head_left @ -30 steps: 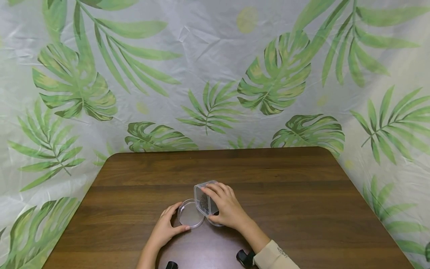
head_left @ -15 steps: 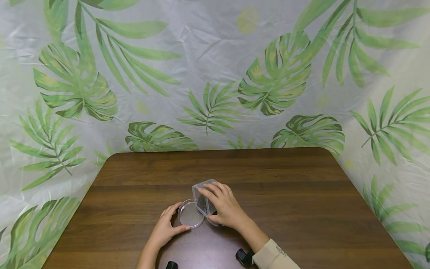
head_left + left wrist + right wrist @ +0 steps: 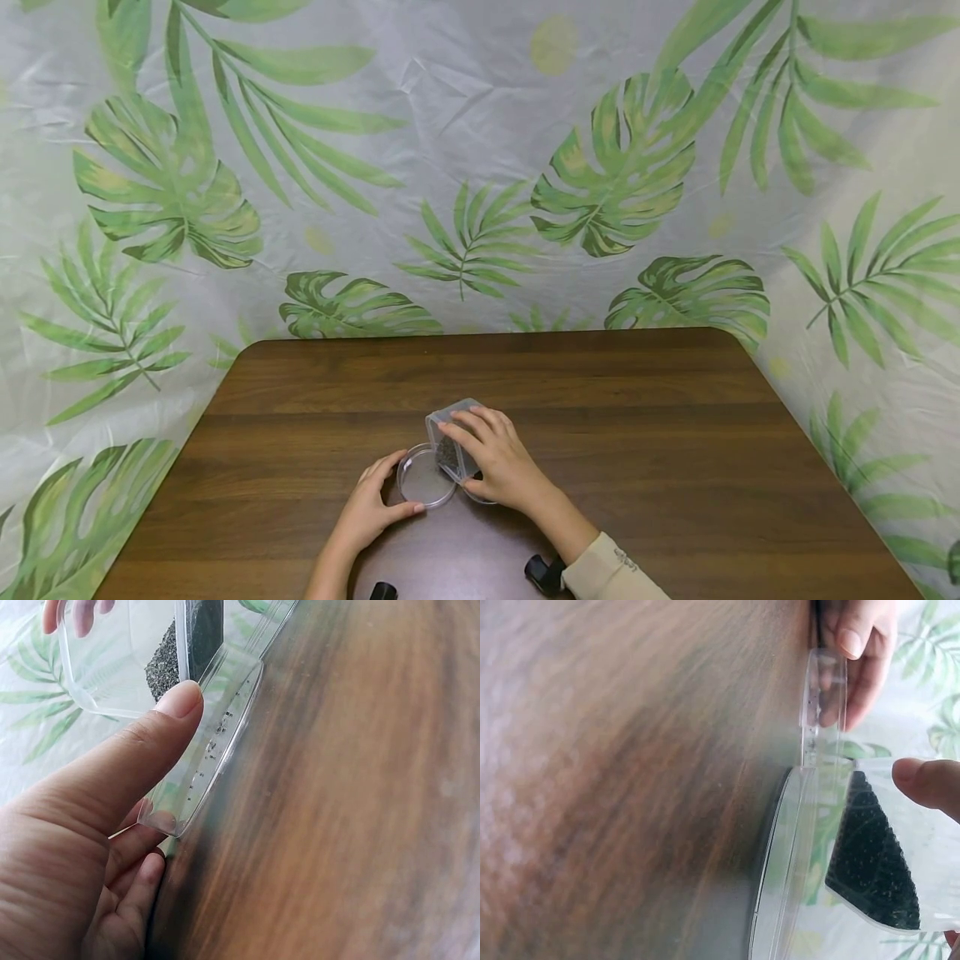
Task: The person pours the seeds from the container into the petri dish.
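A round clear petri dish [image 3: 422, 485] stands on the table, with my left hand [image 3: 369, 506] holding its rim between thumb and fingers. A few dark specks [image 3: 212, 746] lie along the dish floor in the left wrist view. My right hand [image 3: 504, 460] grips a clear plastic box [image 3: 436, 431], tilted with its corner low over the dish's right side. Dark fine granules [image 3: 874, 859] are heaped against the box's lower wall. Beneath the box, a second clear round dish or lid [image 3: 780, 877] sits beside the first, mostly hidden in the head view by the right hand.
The brown wooden table [image 3: 660, 433] has rounded far corners. Behind it hangs a leaf-patterned cloth [image 3: 480, 167]. Black wrist devices [image 3: 543, 574] show near the front edge, one by each forearm.
The right hand and box have shifted slightly to the left, and the granules inside show a changed spread. The left hand and petri dish stay in place.
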`<state>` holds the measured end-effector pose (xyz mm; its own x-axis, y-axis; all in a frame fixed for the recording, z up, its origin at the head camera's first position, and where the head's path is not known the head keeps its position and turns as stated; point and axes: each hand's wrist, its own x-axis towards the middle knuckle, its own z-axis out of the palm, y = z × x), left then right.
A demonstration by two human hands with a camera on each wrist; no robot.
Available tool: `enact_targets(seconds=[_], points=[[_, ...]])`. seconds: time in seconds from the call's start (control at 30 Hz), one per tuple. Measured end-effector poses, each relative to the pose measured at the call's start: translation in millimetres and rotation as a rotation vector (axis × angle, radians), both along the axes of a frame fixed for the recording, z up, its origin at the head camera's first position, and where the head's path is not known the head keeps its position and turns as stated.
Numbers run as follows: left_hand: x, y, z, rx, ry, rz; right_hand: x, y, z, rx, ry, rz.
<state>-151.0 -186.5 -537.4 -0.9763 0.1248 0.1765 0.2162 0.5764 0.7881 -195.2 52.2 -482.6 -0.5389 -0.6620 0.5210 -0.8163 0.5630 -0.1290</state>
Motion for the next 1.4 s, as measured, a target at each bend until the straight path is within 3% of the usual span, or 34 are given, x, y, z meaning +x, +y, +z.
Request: enact_targets(seconds=[0.83,1.4], points=[[-1.0,-0.4,-1.3,0.002,-0.008,-0.005,0.3,-1.6,0.1,0.004,0.028,0.008],[-1.3,-0.5,-1.5,-0.013,0.013,-0.001,2.2,1.1,-1.8,-0.065,-0.05,-0.056]])
